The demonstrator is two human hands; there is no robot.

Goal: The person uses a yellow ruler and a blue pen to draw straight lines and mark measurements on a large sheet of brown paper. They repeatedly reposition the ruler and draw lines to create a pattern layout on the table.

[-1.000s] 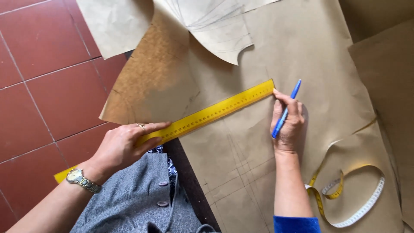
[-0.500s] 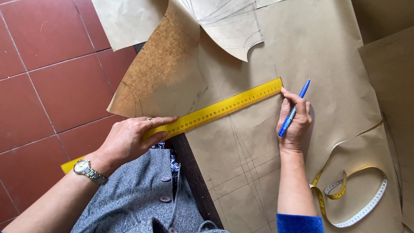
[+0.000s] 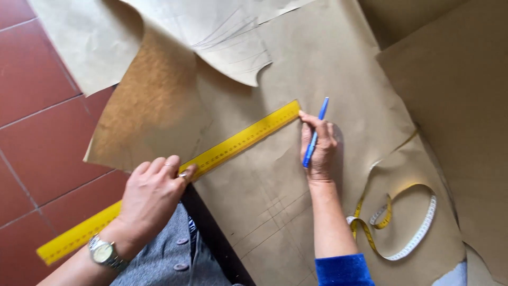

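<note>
left hand point(image 3: 151, 193) spread flat, pinning yellow ruler point(image 3: 233, 145) | right hand point(image 3: 317, 148) pinched blue pen point(image 3: 315, 133) at ruler's far end | ruler needed firm, even pressure on kraft paper point(image 3: 338, 74) to avoid pivoting

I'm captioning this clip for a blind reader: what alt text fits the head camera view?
A person's left hand presses a long yellow ruler onto brown pattern paper, while the right hand, holding a blue pen, touches the ruler's far end. A yellow and white tape measure lies coiled to the right; red floor tiles show at left.
</note>
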